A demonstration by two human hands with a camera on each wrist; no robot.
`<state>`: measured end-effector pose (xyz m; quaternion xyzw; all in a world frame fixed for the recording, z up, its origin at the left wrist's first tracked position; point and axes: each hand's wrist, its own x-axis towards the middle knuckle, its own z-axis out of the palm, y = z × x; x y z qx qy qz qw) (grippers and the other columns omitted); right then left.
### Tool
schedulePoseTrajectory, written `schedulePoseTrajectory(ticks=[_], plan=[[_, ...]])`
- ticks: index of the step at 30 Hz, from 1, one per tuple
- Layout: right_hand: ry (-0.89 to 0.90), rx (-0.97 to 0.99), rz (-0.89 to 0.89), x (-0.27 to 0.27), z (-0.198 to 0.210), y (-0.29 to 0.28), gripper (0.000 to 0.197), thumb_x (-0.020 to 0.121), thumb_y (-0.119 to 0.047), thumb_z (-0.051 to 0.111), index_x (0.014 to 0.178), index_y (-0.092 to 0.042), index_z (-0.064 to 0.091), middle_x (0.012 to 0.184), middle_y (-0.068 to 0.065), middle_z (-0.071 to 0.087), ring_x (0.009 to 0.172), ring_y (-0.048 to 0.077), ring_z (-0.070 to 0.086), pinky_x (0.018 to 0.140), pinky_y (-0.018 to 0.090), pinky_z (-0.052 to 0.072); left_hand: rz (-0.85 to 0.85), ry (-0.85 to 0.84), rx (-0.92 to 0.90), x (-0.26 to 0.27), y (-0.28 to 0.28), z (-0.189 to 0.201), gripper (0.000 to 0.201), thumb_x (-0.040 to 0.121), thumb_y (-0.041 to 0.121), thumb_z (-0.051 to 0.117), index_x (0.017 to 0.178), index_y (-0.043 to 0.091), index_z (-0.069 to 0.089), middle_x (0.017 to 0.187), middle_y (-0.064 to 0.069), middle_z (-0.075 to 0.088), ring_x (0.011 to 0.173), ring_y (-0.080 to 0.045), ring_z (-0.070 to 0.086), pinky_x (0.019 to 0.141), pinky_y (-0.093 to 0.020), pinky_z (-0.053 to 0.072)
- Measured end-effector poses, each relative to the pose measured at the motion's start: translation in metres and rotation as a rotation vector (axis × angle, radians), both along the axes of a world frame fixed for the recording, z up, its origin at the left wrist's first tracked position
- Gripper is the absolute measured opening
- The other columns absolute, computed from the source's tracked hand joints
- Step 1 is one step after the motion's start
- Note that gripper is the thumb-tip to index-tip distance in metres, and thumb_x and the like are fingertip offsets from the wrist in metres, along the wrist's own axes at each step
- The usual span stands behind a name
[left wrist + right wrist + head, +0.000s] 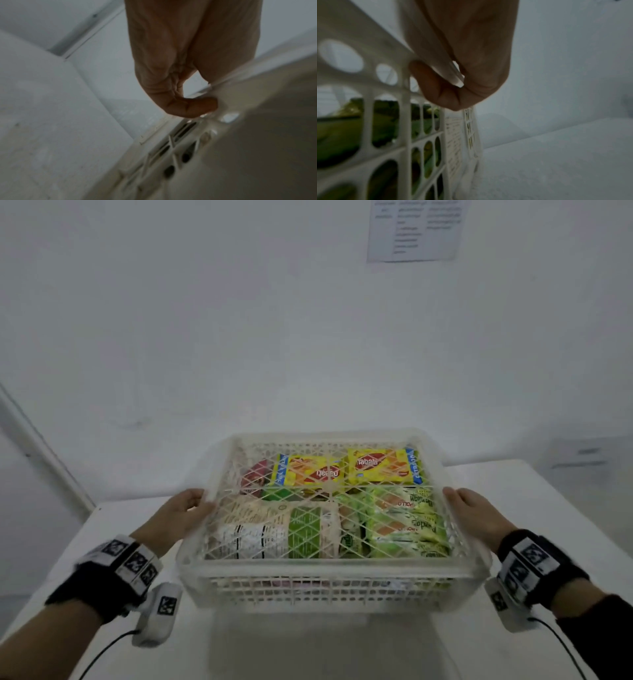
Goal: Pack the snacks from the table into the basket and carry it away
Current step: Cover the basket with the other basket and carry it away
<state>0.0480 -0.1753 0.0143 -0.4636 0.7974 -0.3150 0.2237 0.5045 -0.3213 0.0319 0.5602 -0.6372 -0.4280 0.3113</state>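
Observation:
A white lattice basket (329,571) is held above the white table (534,498), its shadow on the tabletop below. Inside lie several snack packs: two yellow ones (383,465) at the back, green ones (407,522) on the right, a beige and green pack (274,529) in front. My left hand (185,511) grips the basket's left rim (228,94), fingers curled under the lip. My right hand (474,510) grips the right rim (373,44), fingers hooked beneath it. Green packs (339,129) show through the basket wall.
A white wall rises just behind the table, with a printed paper sheet (414,229) at the upper right. A grey box (579,458) stands at the far right beyond the table. A door frame (37,446) runs along the left.

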Motion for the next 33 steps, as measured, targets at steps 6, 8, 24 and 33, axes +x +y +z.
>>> schedulePoseTrajectory(ticks=[6,8,24,33], plan=[[0.014,-0.052,-0.135,-0.065,0.011,0.101,0.051,0.101,-0.041,0.034,0.085,0.002,0.056,0.077,0.013,0.053,0.067,0.022,0.047,0.060,0.026,0.035,-0.063,-0.026,-0.074,-0.086,0.057,0.007,0.016,0.093,0.011,0.059,0.107,0.006,0.064,0.103,-0.015,0.068,0.091,-0.023,0.062,0.084,-0.035,0.048],[0.021,-0.060,-0.180,-0.095,0.013,0.141,0.048,0.101,-0.040,0.035,0.082,0.001,0.055,0.073,0.011,0.050,0.066,0.022,0.046,0.057,0.025,0.033,-0.092,-0.030,-0.078,-0.125,0.082,0.008,0.016,0.093,0.012,0.058,0.106,0.006,0.065,0.104,-0.015,0.069,0.091,-0.024,0.062,0.084,-0.036,0.049],[-0.077,-0.094,-0.527,-0.328,0.008,0.424,0.045,0.099,-0.043,0.041,0.087,-0.003,0.057,0.070,0.007,0.050,0.058,0.021,0.047,0.054,0.027,0.039,-0.377,-0.077,-0.002,-0.443,0.260,-0.004,0.014,0.096,0.022,0.054,0.102,0.013,0.063,0.087,0.004,0.064,0.080,-0.011,0.060,0.058,-0.016,0.045],[-0.205,-0.180,-0.626,-0.409,-0.001,0.449,0.043,0.099,-0.038,0.043,0.100,0.002,0.057,0.068,0.002,0.050,0.050,0.012,0.041,0.036,0.016,0.036,-0.465,-0.092,0.043,-0.563,0.269,0.001,0.019,0.097,0.023,0.052,0.111,0.011,0.055,0.089,0.000,0.062,0.076,-0.013,0.061,0.053,-0.021,0.046]])
